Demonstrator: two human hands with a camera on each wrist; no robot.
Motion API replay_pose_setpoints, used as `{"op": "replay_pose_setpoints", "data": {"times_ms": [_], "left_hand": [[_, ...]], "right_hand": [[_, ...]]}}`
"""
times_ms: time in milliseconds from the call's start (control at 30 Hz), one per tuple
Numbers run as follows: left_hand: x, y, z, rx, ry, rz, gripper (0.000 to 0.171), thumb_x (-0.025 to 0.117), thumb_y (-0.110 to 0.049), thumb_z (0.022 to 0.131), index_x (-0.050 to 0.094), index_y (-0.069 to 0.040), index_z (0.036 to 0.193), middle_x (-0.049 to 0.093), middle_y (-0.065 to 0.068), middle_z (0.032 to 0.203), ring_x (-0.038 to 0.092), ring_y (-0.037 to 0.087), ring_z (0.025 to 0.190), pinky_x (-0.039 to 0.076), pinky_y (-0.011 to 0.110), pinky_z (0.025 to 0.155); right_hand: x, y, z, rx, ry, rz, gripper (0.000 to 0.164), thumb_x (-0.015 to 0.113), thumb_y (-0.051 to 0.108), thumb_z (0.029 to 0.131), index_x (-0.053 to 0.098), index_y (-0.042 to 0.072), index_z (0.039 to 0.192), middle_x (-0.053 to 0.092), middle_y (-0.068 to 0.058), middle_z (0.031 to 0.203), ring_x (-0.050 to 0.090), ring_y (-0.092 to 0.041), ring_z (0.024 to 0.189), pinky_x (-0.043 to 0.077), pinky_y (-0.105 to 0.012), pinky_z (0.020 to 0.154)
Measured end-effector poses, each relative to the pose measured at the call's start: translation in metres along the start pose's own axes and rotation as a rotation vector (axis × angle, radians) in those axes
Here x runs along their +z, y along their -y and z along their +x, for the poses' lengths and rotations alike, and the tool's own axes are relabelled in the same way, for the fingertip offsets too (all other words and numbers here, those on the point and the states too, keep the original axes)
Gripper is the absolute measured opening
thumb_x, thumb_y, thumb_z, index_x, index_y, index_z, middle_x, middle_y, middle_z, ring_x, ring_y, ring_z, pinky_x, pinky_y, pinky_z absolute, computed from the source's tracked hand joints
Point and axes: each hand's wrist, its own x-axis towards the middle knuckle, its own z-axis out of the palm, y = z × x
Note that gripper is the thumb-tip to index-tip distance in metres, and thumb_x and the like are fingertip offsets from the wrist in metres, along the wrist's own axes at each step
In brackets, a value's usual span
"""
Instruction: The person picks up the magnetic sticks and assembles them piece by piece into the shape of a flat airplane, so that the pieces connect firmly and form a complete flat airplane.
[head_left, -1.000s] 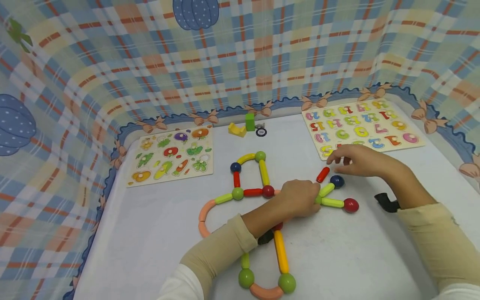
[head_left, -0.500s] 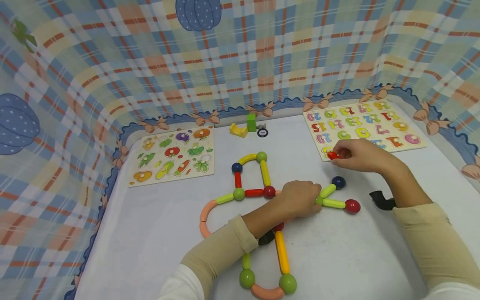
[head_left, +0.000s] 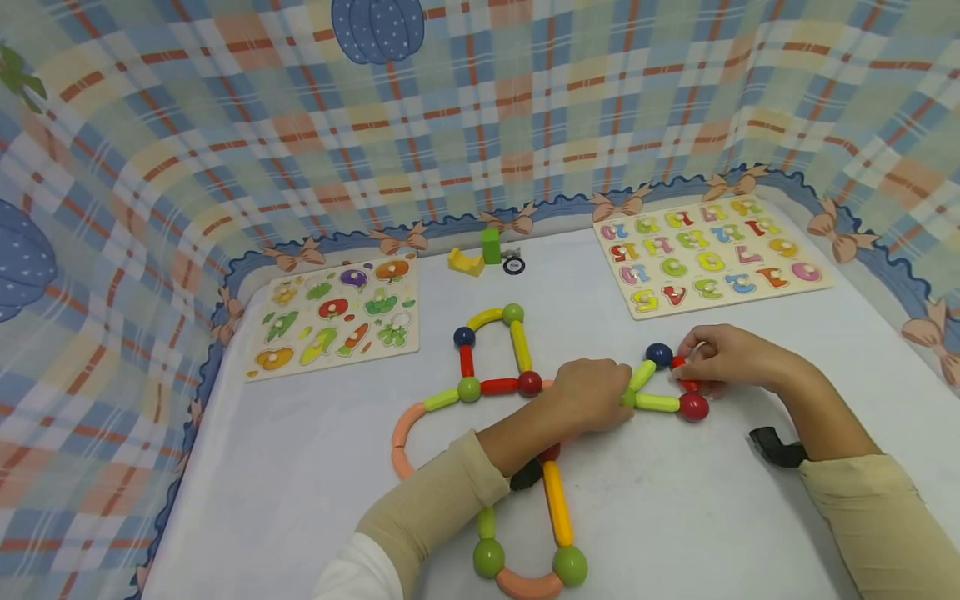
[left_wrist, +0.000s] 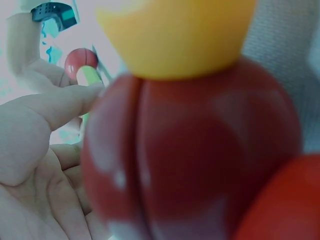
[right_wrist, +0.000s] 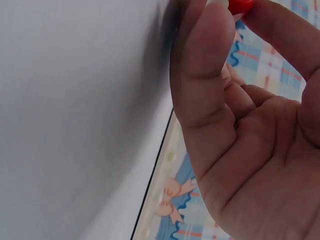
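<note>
My right hand (head_left: pixel 729 360) pinches a short red rod (head_left: pixel 687 383) between thumb and fingers. The rod spans the space between a dark blue ball (head_left: pixel 659 355) and a red ball (head_left: pixel 693 407). Two light green rods, an upper rod (head_left: pixel 642 375) and a lower rod (head_left: pixel 657 402), run from those balls to a green ball (head_left: pixel 628 398). The curled fingers of my left hand (head_left: pixel 591 395) hold that green ball, mostly covering it. In the left wrist view, a dark red ball (left_wrist: pixel 200 150) with a yellow-orange rod (left_wrist: pixel 175 37) fills the foreground.
Left of my hands lies more of the joined rods and balls, including a salmon curved rod (head_left: pixel 405 429) and an orange rod (head_left: pixel 557 504). A vegetable puzzle board (head_left: pixel 300 333), number puzzle board (head_left: pixel 652 267), green block (head_left: pixel 491 247) and yellow block (head_left: pixel 466 262) stand farther back.
My right hand has picked up the loose red rod, raised it, then brought it down between the blue and red balls. The left hand stays at the green ball.
</note>
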Motion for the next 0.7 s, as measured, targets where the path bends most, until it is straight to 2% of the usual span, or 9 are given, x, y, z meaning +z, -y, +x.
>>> {"op": "replay_pose_setpoints", "data": {"times_ms": [333, 700], "left_hand": [[-0.001, 0.001, -0.002, 0.003, -0.006, -0.005, 0.035, 0.064, -0.045, 0.08, 0.055, -0.021, 0.103, 0.05, -0.007, 0.075, 0.049, 0.01, 0.061, 0.04, 0.021, 0.049], [0.0, 0.003, 0.0, -0.003, -0.012, -0.021, 0.035, 0.063, -0.045, 0.08, 0.055, -0.02, 0.103, 0.05, -0.007, 0.075, 0.049, 0.01, 0.061, 0.04, 0.021, 0.05]], "right_hand": [[0.003, 0.006, -0.002, 0.011, 0.037, -0.01, 0.048, 0.071, 0.036, 0.075, 0.052, 0.002, 0.105, 0.056, -0.008, 0.066, 0.054, -0.022, 0.062, 0.043, -0.032, 0.059], [0.012, 0.016, 0.002, -0.028, -0.023, -0.053, 0.054, 0.071, 0.037, 0.075, 0.046, 0.001, 0.107, 0.059, -0.004, 0.065, 0.053, -0.02, 0.06, 0.042, -0.032, 0.056]]}}
